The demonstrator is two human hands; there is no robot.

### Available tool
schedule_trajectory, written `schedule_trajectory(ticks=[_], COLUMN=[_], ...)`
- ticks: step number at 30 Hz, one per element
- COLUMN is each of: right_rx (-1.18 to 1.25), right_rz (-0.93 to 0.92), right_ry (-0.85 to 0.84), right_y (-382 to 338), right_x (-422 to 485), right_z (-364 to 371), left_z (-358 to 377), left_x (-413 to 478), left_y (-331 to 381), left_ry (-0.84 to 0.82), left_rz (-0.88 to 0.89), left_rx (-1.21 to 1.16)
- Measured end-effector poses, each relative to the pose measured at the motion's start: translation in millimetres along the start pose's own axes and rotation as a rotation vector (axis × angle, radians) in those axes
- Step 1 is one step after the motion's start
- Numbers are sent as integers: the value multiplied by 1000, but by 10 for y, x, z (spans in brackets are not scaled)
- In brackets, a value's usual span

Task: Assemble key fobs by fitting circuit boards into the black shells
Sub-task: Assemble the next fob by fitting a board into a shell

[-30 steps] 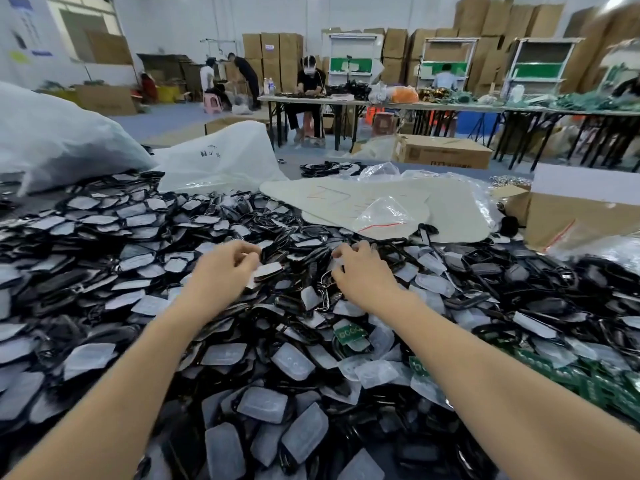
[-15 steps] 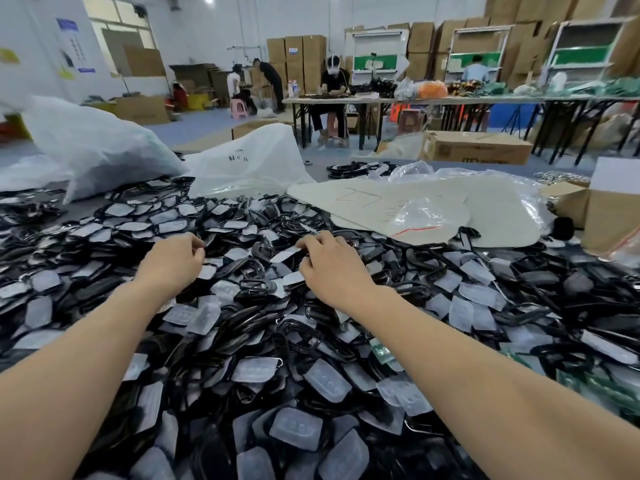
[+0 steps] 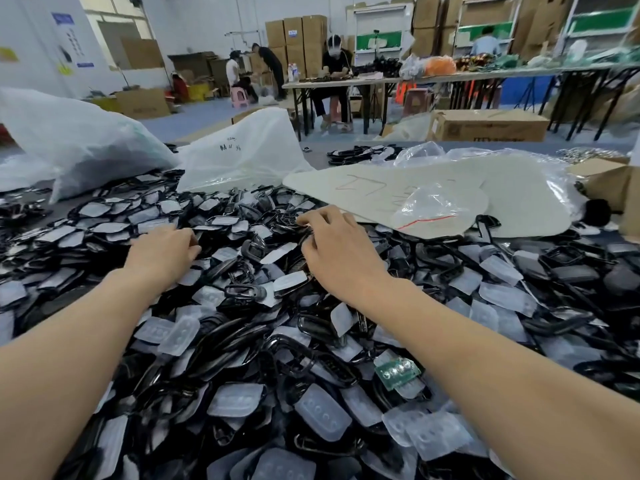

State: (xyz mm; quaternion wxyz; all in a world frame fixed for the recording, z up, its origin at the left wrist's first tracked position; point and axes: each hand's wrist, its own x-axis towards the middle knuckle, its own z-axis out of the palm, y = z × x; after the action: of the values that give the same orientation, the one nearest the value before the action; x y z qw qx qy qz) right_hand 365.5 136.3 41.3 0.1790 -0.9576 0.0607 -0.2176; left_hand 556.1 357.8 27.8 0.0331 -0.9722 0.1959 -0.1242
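Handwritten black marks on white plastic bag [image 3: 242,150], ending roughly "96" (rest illegible). Red scrawl on pale board [image 3: 363,188], unreadable. Print on cardboard box [image 3: 485,128] and blue wall sign [image 3: 62,19] too blurred.

On the heap of shells [image 3: 239,341] the left hand [image 3: 161,252] lies at nine o'clock of the right hand [image 3: 341,258], a circuit board [image 3: 396,372] at its five o'clock. Behind the heap, a bag [image 3: 242,150] sits at eleven, a sheet [image 3: 363,188] at one.
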Motion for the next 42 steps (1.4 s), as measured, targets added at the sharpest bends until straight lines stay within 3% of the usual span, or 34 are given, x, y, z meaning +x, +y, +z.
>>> schedule_trajectory(ticks=[4, 8, 13, 19, 25, 28, 31, 33, 36, 42], right_rx=[-3, 1, 2, 18, 117, 340, 759, 1013, 1207, 1313], right_rz=[-13, -9, -2, 3, 69, 172, 318, 388, 414, 442], right_ry=[0, -9, -10, 2, 10, 34, 58, 57, 126, 363], right_y=[-28, -43, -45, -45, -22, -23, -43, -39, 30, 399], right_x=[36, 39, 25, 3, -59, -106, -222, -357, -652, -1458], right_z=[16, 22, 19, 31, -92, -247, -451, -578, -754, -1134], left_z=[3, 33, 87, 71, -115, -358, -630, -751, -851, -1045], left_x=[52, 102, 161, 143, -17, -121, -375, -615, -1030, -1831], left_y=[164, 241, 250, 243, 230, 356, 736, 1100, 1682, 2618], left_ry=[15, -140, -196, -117, 81, 198, 109, 31, -65, -181], left_rz=[86, 30, -27, -98, -47, -75, -65, -6, 107, 289], left_rx=[-88, -74, -107, -428, -657, -934, -1424, -1594, -1710, -1839])
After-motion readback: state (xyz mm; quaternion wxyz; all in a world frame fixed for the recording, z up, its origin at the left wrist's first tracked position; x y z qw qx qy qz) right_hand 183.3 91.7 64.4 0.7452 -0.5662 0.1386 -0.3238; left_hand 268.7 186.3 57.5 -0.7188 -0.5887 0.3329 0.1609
